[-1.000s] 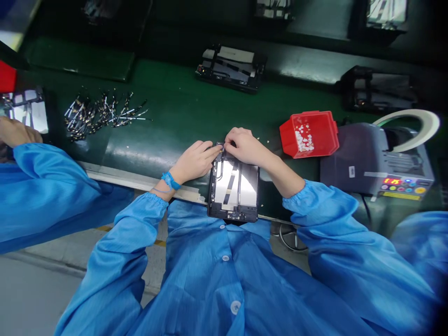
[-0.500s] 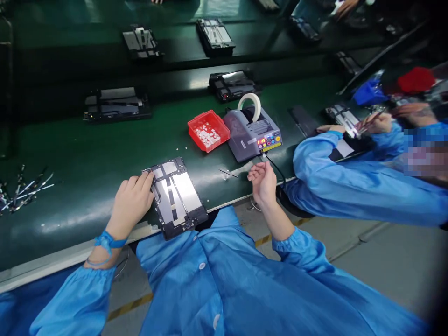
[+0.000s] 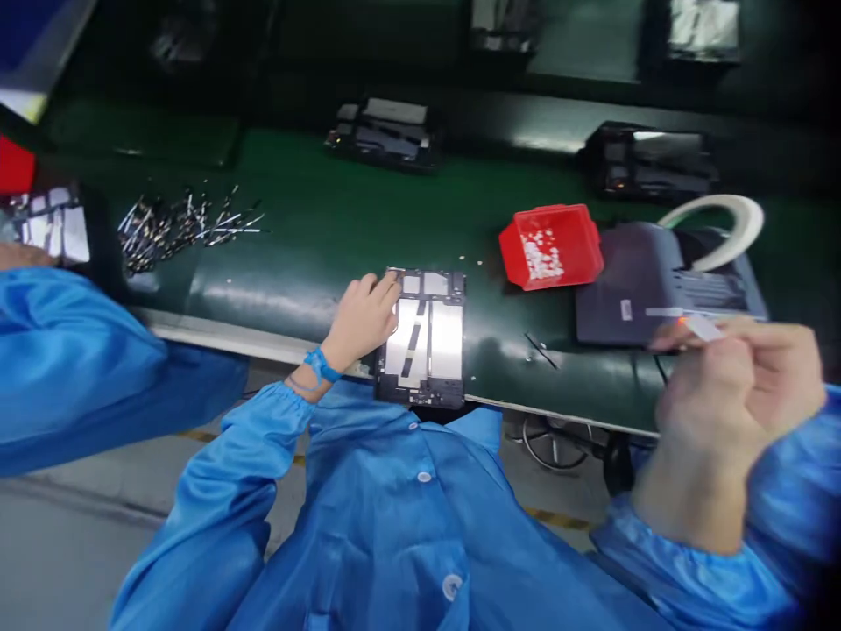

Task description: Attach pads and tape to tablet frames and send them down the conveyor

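Observation:
My left hand (image 3: 364, 320) rests on the upper left edge of an opened tablet (image 3: 447, 342), thumb and fingers closed on its rim. The tablet lies at the bench's front edge, its silver battery panels and dark ribbon showing. At the right, my right hand (image 3: 706, 407) is raised in front of a grey tape dispenser (image 3: 624, 280). Its fingers are smeared by motion and overlap a co-worker's hand (image 3: 785, 372). A small white piece (image 3: 703, 328) shows between the fingers; whose hand has it I cannot tell.
A red bin (image 3: 578, 241) with white bits stands left of the dispenser. A thin dark stick (image 3: 542, 350) lies before it. Small metal parts (image 3: 164, 228) are heaped at left. More opened tablets (image 3: 387, 131) sit farther back. A co-worker's sleeve (image 3: 72, 350) reaches in at left.
The view has swung left, so the bench things sit farther right. My right hand has moved from the bench edge up to the dispenser. My left hand stays on the tablet.

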`<state>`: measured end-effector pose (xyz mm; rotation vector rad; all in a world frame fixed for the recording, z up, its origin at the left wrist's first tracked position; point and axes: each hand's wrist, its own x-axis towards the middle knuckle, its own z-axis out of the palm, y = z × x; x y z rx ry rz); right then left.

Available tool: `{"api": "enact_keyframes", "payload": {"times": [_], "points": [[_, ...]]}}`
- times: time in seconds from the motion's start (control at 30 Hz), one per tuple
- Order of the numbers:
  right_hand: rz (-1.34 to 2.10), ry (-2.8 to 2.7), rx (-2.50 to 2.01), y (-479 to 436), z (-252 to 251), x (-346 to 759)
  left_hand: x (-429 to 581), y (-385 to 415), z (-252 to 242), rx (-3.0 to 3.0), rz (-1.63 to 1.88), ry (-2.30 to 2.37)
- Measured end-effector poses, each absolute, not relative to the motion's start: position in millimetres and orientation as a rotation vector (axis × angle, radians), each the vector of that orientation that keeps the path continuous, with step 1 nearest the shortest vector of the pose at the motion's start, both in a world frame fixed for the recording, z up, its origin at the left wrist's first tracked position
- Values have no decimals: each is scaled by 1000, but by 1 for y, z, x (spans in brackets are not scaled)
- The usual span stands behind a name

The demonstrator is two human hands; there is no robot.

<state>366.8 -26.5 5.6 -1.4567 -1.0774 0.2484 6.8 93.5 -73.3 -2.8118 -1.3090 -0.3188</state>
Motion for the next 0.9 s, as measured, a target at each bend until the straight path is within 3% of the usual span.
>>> {"api": "enact_keyframes", "payload": {"times": [0.1, 0.3, 0.57, 0.9], "points": [[799, -1788, -1438, 38, 24, 325, 5, 89, -74, -2832, -311, -1318], [1167, -2678, -1249, 185, -17, 246, 1, 89, -78, -2903, -340, -1332], [1384, -2850, -1157, 218, -34, 239, 1, 89, -79, -2967, -371, -1367], [1289, -2874, -1209, 221, -48, 240, 1, 89, -83, -3005, -400, -1399]]}}
